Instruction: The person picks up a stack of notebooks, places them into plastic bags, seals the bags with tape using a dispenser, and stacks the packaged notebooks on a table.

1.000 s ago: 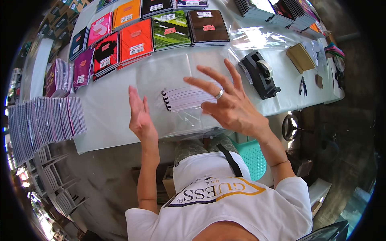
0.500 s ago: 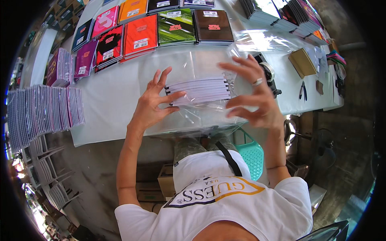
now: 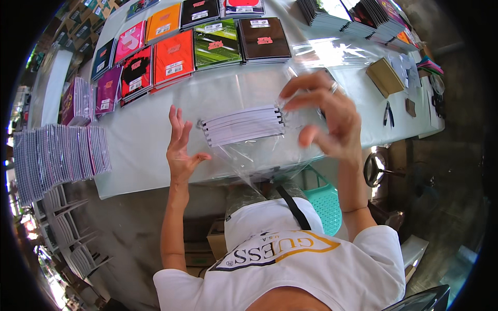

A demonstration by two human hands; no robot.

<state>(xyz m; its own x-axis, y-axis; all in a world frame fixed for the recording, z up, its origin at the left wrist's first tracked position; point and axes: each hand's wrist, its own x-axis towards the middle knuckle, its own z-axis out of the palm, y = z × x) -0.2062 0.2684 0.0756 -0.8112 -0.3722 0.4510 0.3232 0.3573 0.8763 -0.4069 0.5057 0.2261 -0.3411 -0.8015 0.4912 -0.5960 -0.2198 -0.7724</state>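
Note:
A stack of white spiral-bound notebooks [image 3: 243,125] lies flat inside a clear plastic bag [image 3: 244,158] near the front edge of the white table [image 3: 140,145]. My left hand [image 3: 181,147] hovers just left of the stack, fingers spread, holding nothing. My right hand [image 3: 332,119] is raised at the stack's right end. Its thumb and forefinger pinch the bag's clear film there, and the other fingers curl above.
Colourful notebooks [image 3: 174,57] lie in rows at the back of the table. Fanned rows of wrapped notebooks [image 3: 57,155] are at the left. A brown box [image 3: 384,76] and pliers [image 3: 388,114] sit at the right. A teal stool [image 3: 324,199] stands under the table edge.
My left hand has come off the stack and drawn back to the left, open. My right hand has lifted from the top of the stack to its right end.

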